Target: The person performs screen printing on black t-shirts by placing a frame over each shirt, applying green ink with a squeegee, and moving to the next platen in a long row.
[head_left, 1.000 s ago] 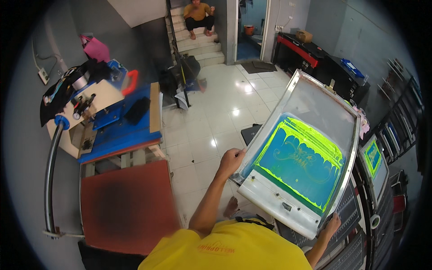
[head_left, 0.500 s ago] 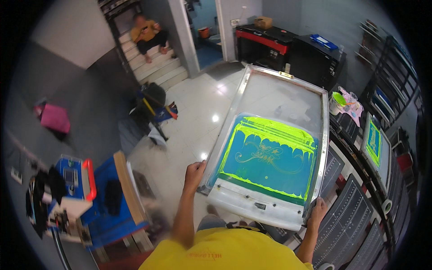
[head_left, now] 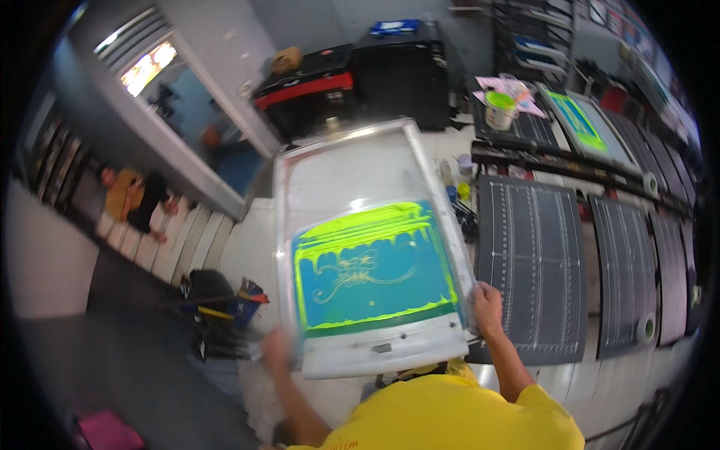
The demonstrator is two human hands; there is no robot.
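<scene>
A screen printing frame (head_left: pixel 439 180) with a pale metal border is held out in front of me, its far end tilted away. Its mesh carries a blue-green stencil (head_left: pixel 405 277) with a scrolled ornamental design, and bright yellow-green ink (head_left: pixel 360 225) lies thick along the far side and in thinner lines round the edges. Whitish tape or film covers the near end. My right hand (head_left: pixel 487 306) is closed on the near right edge. Beside the near left corner is my left hand (head_left: pixel 277 349), smeared by motion, so its grip cannot be made out.
To my right stand several dark printing boards (head_left: pixel 532 270) with white markings. Beyond them are another inked screen (head_left: pixel 577 120) and a tub of green ink (head_left: pixel 500 111). Black cabinets (head_left: pixel 401 75) line the back wall. A person (head_left: pixel 131 199) sits on steps at the left.
My view has turned right, bringing the printing boards closer to the middle. The frame has swung with me and moved left in the picture. My left hand has become blurred.
</scene>
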